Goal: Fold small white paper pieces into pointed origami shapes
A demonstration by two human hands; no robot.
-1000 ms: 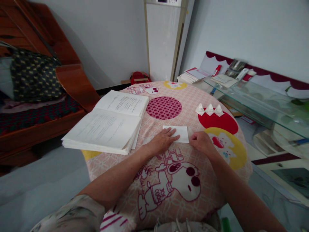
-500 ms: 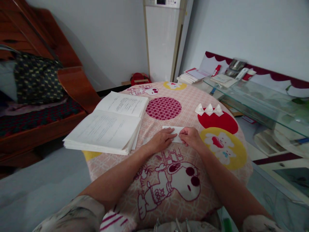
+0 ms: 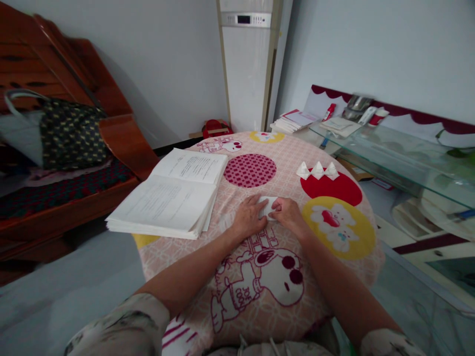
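Note:
A small white piece of folded paper (image 3: 267, 205) lies on the round table, partly hidden under my hands. My left hand (image 3: 249, 216) rests on its left side with the fingers stretched out and pressing down. At the paper's right side, my right hand (image 3: 287, 214) has curled fingers and pinches the edge between thumb and forefinger. Farther back to the right, three pointed folded paper pieces (image 3: 318, 170) stand in a row over a red patch of the tablecloth (image 3: 248, 170).
A thick open stack of printed pages (image 3: 163, 200) sits on the table's left. Beyond the table's right edge is a glass shelf (image 3: 401, 163) with papers and a red-and-white cup (image 3: 377, 116). A wooden bench (image 3: 124, 143) with a patterned bag (image 3: 72, 133) stands left.
My left hand has slid right over the paper, closer to my right hand, covering more of the paper. Less of the paper shows now. The camera view has tilted up slightly.

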